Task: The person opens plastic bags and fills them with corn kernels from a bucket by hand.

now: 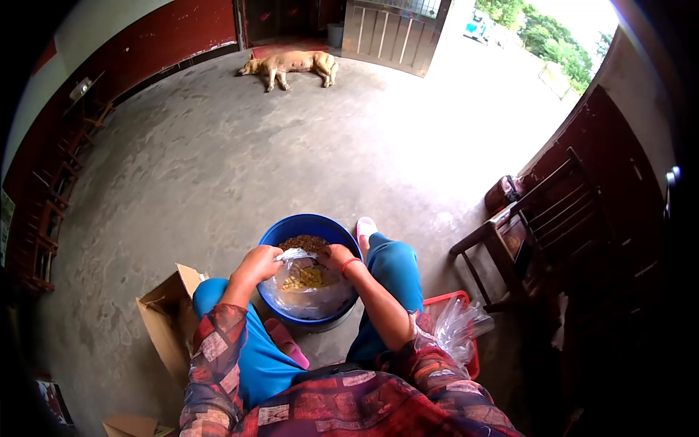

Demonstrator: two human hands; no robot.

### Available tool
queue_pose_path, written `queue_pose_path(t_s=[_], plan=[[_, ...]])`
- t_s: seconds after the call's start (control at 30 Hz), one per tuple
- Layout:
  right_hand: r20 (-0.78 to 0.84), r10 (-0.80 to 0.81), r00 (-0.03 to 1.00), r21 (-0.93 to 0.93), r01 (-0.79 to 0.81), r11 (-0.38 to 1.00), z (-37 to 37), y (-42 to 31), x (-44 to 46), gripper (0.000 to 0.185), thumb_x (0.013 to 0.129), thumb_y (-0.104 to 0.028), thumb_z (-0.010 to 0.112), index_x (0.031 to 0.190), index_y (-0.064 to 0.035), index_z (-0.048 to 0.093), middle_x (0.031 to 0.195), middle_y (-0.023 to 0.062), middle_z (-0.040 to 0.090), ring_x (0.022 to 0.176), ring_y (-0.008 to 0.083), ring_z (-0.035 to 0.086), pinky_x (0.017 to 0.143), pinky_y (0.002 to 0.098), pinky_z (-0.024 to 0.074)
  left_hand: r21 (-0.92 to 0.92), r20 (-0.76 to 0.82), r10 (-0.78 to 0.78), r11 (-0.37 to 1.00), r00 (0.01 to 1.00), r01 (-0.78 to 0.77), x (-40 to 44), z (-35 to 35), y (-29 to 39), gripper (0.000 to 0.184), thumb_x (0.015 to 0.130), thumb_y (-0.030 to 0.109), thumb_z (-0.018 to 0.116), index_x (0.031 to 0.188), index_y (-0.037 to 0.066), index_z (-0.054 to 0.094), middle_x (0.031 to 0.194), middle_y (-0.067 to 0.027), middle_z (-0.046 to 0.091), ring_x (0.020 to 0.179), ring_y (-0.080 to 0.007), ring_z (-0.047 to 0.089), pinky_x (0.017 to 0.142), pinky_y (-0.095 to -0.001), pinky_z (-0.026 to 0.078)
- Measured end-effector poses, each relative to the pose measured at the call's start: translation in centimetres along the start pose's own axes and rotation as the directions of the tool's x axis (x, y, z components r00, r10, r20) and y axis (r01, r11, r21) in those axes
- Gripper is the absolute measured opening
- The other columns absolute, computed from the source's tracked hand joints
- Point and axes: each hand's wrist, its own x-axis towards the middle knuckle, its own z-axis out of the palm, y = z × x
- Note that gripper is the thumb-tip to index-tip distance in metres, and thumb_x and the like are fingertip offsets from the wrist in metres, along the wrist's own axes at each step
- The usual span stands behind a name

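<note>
Between my knees stands a round blue tub (271, 234) with brown, grain-like bits (304, 243) inside at the far side. A clear plastic bag (328, 300) hangs in the tub's mouth, with yellowish pieces (304, 277) in its lower part. My left hand (259, 264) is closed on the left end of the bag's gathered top edge. On the right end, my right hand (338, 258) pinches the same edge, a red band around its wrist. The edge is stretched between both hands, above the brown bits.
An open cardboard box (164, 320) stands beside my left leg. To my right, a red basket (472, 360) holds loose clear plastic bags (461, 328). A wooden chair (502, 247) stands further right. A tan dog (298, 64) lies on the floor near the doorway.
</note>
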Motion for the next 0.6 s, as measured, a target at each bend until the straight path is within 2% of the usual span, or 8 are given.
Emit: queue_pose_path(t_s=[0.07,0.13,0.17,0.2,0.23,0.33,0.43,0.6], plan=[[-0.05,0.004,0.999,0.001,-0.004,1.0,1.7,1.2,0.5,0.027,0.071,-0.029,0.055,0.077,-0.0042,0.063,0.078,0.0175,0.061,0.071,0.0288,0.06,0.064,0.0375,0.0462,-0.005,-0.012,0.017,1.0,1.0,-0.017,0.0,0.1,0.1,0.022,0.072,0.019,0.057,0.09,0.008,0.062,0.082,-0.0176,0.061,0.079,-0.0335,0.058,0.07,-0.0408,0.045],[-0.098,0.004,0.995,-0.003,-0.004,1.0,4.1,3.8,1.9,0.027,0.069,-0.029,0.056,0.078,-0.0051,0.064,0.078,0.0166,0.062,0.072,0.0287,0.06,0.065,0.0372,0.047,-0.179,0.056,0.054,0.983,0.997,-0.043,0.0,0.0,0.4,0.021,0.073,0.016,0.057,0.089,0.005,0.061,0.078,-0.0156,0.062,0.075,-0.0276,0.06,0.068,-0.0364,0.046],[0.117,-0.057,0.991,-0.236,0.083,0.968,5.8,5.6,3.1,0.027,0.066,-0.028,0.058,0.079,-0.0059,0.065,0.079,0.0158,0.063,0.073,0.0288,0.06,0.067,0.0367,0.0475,-0.183,0.052,0.053,0.982,0.997,-0.042,0.1,0.2,0.4,0.021,0.073,0.016,0.057,0.089,0.005,0.061,0.078,-0.0156,0.062,0.075,-0.0276,0.06,0.068,-0.0364,0.046],[0.335,-0.061,0.94,-0.434,0.211,0.876,6.3,6.6,3.7,0.028,0.063,-0.027,0.06,0.081,-0.0068,0.066,0.08,0.015,0.063,0.074,0.029,0.061,0.069,0.0362,0.048,-0.305,0.079,0.083,0.951,0.993,-0.055,0.3,0.4,0.2,0.021,0.073,0.014,0.057,0.09,0.004,0.061,0.077,-0.0135,0.063,0.074,-0.0234,0.06,0.067,-0.034,0.046],[0.401,0.064,0.914,-0.34,0.084,0.936,-1.6,-2.5,-1.6,0.027,0.06,-0.014,0.059,0.084,-0.0057,0.067,0.091,0.0171,0.063,0.088,0.0295,0.06,0.076,0.0358,0.0473,-0.421,0.099,0.119,0.905,0.988,-0.066,0.6,0.5,0.0,0.021,0.073,0.012,0.057,0.091,0.002,0.06,0.076,-0.0114,0.063,0.073,-0.0192,0.06,0.066,-0.0316,0.046],[0.445,0.019,0.895,-0.209,0.083,0.974,0.8,0.1,-0.8,0.032,0.057,-0.016,0.061,0.086,-0.0046,0.066,0.09,0.0169,0.063,0.087,0.0292,0.06,0.077,0.0342,0.0473,-0.495,0.079,0.121,0.866,0.99,-0.067,0.8,0.8,-0.1,0.02,0.074,0.011,0.058,0.092,0.001,0.058,0.079,-0.004,0.061,0.071,-0.0111,0.056,0.066,-0.0266,0.045],[0.427,0.046,0.903,-0.257,0.073,0.964,1.0,0.0,-0.8,0.033,0.056,-0.016,0.062,0.087,-0.0062,0.067,0.088,0.0173,0.063,0.086,0.0297,0.06,0.076,0.0344,0.0473,-0.552,0.08,0.133,0.831,0.988,-0.067,0.8,1.1,-0.1,0.025,0.072,0.012,0.06,0.094,0.001,0.058,0.079,-0.0085,0.063,0.075,-0.0143,0.059,0.066,-0.0287,0.047],[0.308,0.013,0.951,-0.221,0.058,0.973,1.1,0.2,-1.1,0.029,0.056,-0.016,0.063,0.083,-0.0067,0.067,0.084,0.0166,0.063,0.081,0.03,0.061,0.074,0.0348,0.0477,-0.517,0.124,0.128,0.855,0.984,-0.046,0.5,0.6,0.2,0.027,0.072,0.015,0.063,0.095,0.001,0.059,0.079,-0.0062,0.062,0.071,-0.0124,0.057,0.063,-0.0275,0.046]])
